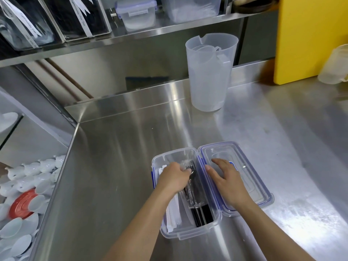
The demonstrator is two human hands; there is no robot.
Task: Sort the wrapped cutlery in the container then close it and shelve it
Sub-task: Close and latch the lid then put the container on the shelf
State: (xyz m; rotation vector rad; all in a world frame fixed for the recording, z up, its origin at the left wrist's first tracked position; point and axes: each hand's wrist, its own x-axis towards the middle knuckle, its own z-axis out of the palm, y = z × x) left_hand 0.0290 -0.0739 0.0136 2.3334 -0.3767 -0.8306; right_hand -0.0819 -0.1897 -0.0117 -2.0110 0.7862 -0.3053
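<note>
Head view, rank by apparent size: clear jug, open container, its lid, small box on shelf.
Largest: container and lid, about alike, both nearest the camera.
Then clear jug, though farther back.
Smallest: small box, farthest away.

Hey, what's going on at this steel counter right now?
A person is sorting the contents of a clear rectangular plastic container on the stainless steel counter. The left hand reaches inside and grips a plastic-wrapped black cutlery pack. White paper-wrapped pieces lie along the container's left side. The right hand rests flat on the clear blue-edged lid, which lies off beside the container. Nothing is closed or shelved yet.
</note>
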